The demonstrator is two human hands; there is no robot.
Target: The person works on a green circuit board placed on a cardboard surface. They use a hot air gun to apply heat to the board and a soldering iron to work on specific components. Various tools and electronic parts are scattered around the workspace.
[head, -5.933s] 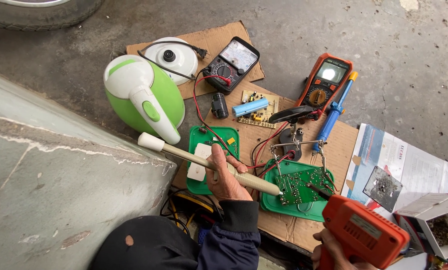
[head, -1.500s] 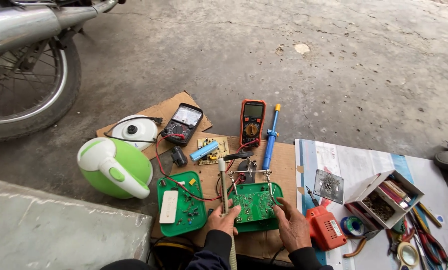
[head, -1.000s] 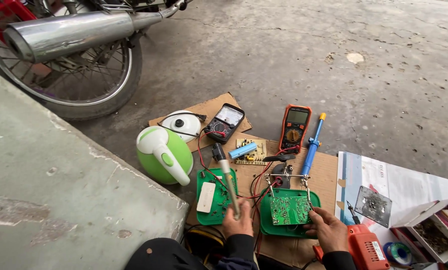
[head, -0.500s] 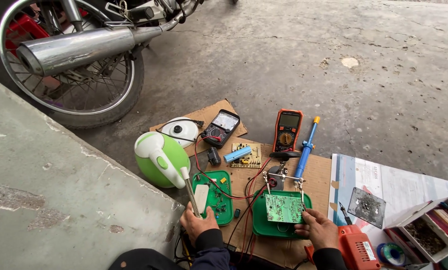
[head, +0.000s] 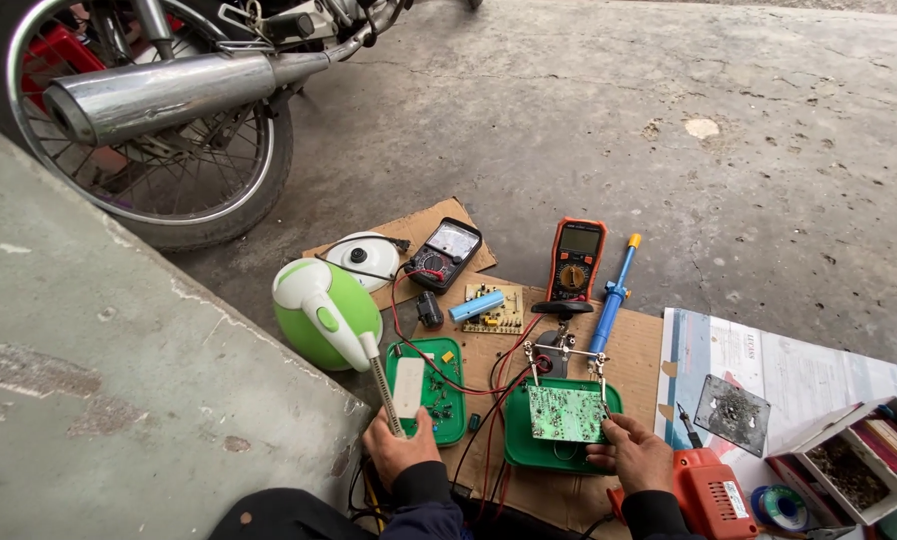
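The green printed circuit board sits clamped in a small metal stand, the right hand pinching its edge. The left hand grips a pale soldering iron upright; red wires nearby might scorch.

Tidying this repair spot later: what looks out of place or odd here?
The green kettle lies tipped on its side beside the green tray. A blackened, scorched-looking metal plate sits on the papers. Red wires trail loosely across the cardboard.
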